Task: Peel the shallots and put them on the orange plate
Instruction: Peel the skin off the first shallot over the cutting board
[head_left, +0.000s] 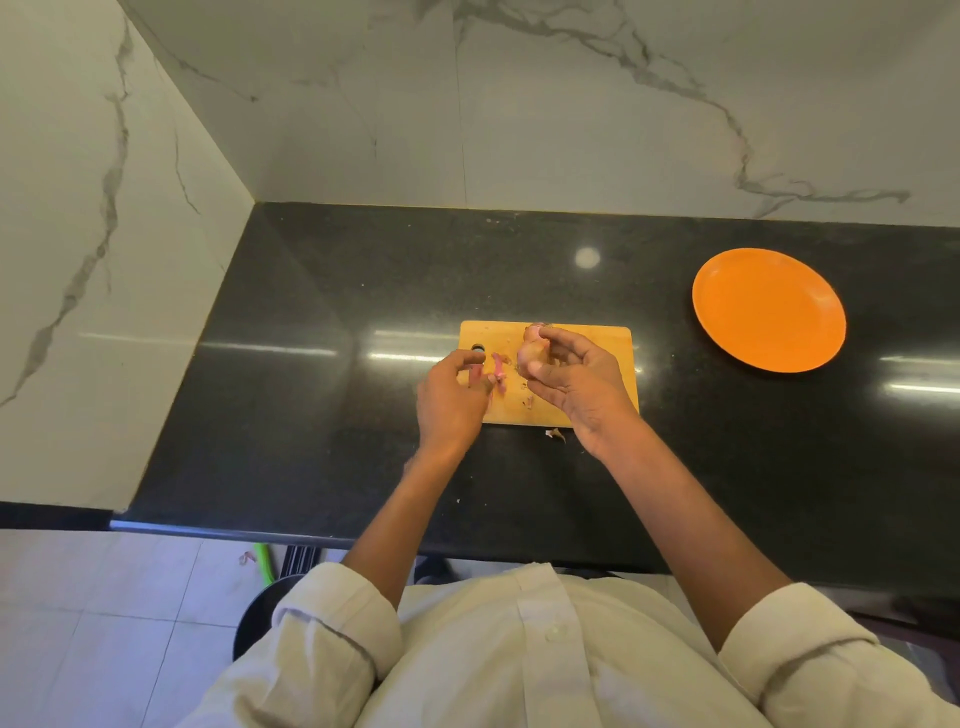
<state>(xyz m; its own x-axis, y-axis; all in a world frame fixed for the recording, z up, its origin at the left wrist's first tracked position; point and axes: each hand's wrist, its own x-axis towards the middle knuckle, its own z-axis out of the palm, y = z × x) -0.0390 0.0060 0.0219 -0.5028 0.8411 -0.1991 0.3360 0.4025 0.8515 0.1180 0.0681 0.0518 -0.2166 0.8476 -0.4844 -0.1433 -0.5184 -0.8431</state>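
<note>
The right hand (576, 384) holds a shallot (532, 351) above the wooden cutting board (597, 343), its grip curled round the bulb: the thumb lies along the near side and the fingers bend over the top. The shallot looks pale pink, and how much skin is left on it cannot be told. At nine o'clock from it, just apart, the left hand (452, 400) hovers over the board's left end, fingers bent and thumb near the board's round hole (478, 346). Whether that grip pinches a strip of peel (500, 370) or merely hangs over it cannot be told. Pink scraps of peel lie on the board between the two hands, and one loose scrap (555, 434) sits on the black bench (311, 415) just off the board's near edge, at six o'clock. The orange plate (769, 310) rests on the bench well apart from the board, at about two o'clock from it. White rolled sleeves (337, 613) show at the bottom.
</note>
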